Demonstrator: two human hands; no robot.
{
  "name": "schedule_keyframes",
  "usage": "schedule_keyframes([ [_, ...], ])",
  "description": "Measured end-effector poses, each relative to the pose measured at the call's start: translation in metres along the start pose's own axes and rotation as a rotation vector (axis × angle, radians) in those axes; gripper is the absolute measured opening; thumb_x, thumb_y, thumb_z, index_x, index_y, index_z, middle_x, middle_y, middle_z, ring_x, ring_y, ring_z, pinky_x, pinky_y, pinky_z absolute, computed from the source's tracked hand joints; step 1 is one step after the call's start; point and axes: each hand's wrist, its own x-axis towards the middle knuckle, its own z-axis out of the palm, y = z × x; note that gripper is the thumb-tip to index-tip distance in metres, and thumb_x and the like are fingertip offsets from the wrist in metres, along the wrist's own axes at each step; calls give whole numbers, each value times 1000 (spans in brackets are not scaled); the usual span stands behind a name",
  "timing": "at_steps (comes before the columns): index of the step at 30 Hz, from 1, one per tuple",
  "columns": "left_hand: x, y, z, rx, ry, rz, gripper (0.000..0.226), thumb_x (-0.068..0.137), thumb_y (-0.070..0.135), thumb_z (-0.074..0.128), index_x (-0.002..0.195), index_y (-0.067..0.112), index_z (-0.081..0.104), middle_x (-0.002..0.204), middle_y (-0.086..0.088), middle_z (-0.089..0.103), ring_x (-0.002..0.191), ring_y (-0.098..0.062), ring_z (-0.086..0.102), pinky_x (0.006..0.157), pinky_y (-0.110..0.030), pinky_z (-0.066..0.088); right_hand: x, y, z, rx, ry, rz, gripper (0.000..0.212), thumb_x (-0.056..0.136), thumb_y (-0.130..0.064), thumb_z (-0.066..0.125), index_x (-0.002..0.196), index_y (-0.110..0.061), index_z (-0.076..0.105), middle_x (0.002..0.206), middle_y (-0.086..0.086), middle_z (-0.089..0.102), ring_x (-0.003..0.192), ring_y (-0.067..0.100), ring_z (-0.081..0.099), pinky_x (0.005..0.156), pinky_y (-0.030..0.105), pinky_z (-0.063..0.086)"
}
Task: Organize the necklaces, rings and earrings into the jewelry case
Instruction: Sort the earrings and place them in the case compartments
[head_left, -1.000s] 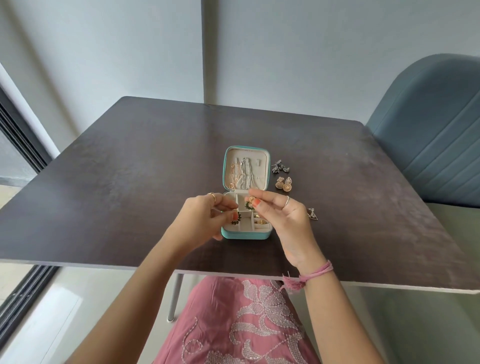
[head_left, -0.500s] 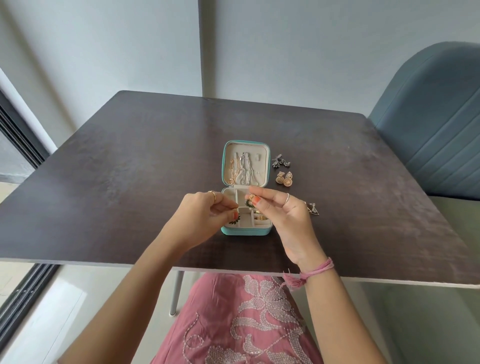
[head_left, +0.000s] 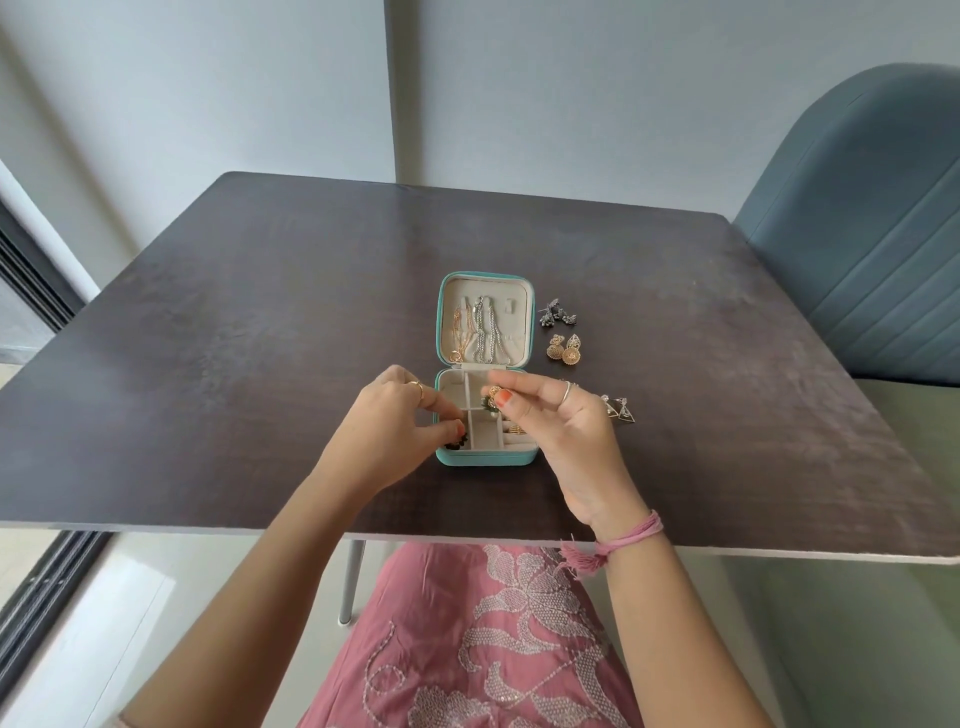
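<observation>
On the dark wooden table (head_left: 260, 322) the teal jewelry case (head_left: 485, 457) lies open as before, gold and silver necklaces (head_left: 478, 332) hanging in its lid. Since a second ago the left hand (head_left: 395, 426) has dropped lower, so the dark green earring (head_left: 457, 440) pinched in its fingertips now sits at the tray's near-left compartment. The right hand (head_left: 561, 421) stays over the tray's right half, thumb and forefinger pinching the matching green earring (head_left: 491, 404) above the middle divider. Right of the case lie the dark silver earrings (head_left: 558, 313), gold jhumka earrings (head_left: 564, 349) and, just past the right hand's knuckles, triangular silver earrings (head_left: 621, 410).
</observation>
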Motion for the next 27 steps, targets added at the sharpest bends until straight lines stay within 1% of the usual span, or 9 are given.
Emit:
schedule_keyframes([
  [3,4,-2,1,36,-27,-7,22,85,36,67,105,31,73,104,4,47,88,-6,43,75,-19,34,0,0,-1,-9,-3,4,21,87,-2,65,99,-17,73,103,0,74,101,9,67,85,18,51],
  [8,3,-2,1,5,6,-2,18,87,32,66,103,29,74,105,4,49,93,-7,49,74,-16,35,3,2,-2,-25,-12,8,20,88,-3,64,100,-17,73,103,1,74,103,11,67,85,17,50],
  [12,1,-4,3,-117,92,-32,18,87,25,66,104,27,73,94,8,58,58,5,56,57,-3,39,4,4,0,-58,-24,-3,20,88,-2,64,103,-14,71,103,-1,74,100,6,67,83,15,49],
  [14,0,-6,5,-242,146,-90,16,88,24,65,102,26,72,84,5,68,57,1,60,64,-9,47,4,5,1,-88,-28,-10,20,89,-3,64,103,-16,71,103,-1,74,100,7,67,85,16,50],
  [16,-2,-9,9,-385,181,-144,15,89,24,63,100,27,72,81,4,71,69,-13,66,72,-33,57,5,6,2,-145,-33,-24,21,88,-6,65,102,-20,71,104,-3,73,102,7,67,88,18,50],
  [18,-3,-12,14,-457,186,-156,15,90,24,61,98,32,71,83,5,71,78,-24,68,73,-43,58,7,6,2,-203,-32,-35,21,89,-6,65,103,-20,71,105,-5,73,100,4,66,87,17,49],
  [24,-6,-20,22,-447,133,-115,22,94,23,56,107,37,67,81,-7,72,78,-32,64,75,-44,56,10,5,3,-447,-35,-62,21,90,-8,65,109,-15,70,103,-9,71,88,-6,65,83,14,50],
  [26,-6,-23,22,-451,140,-102,23,94,21,56,111,32,68,79,-5,71,71,-26,63,74,-38,56,11,6,6,-561,-54,-52,21,89,-12,66,108,-18,72,98,-8,73,85,-2,67,83,18,52],
  [27,-6,-24,22,-447,145,-93,23,94,20,56,112,30,68,77,-2,71,66,-16,61,72,-31,56,12,6,8,-602,-66,-44,21,88,-13,67,107,-19,72,96,-7,73,84,1,68,83,20,53],
])
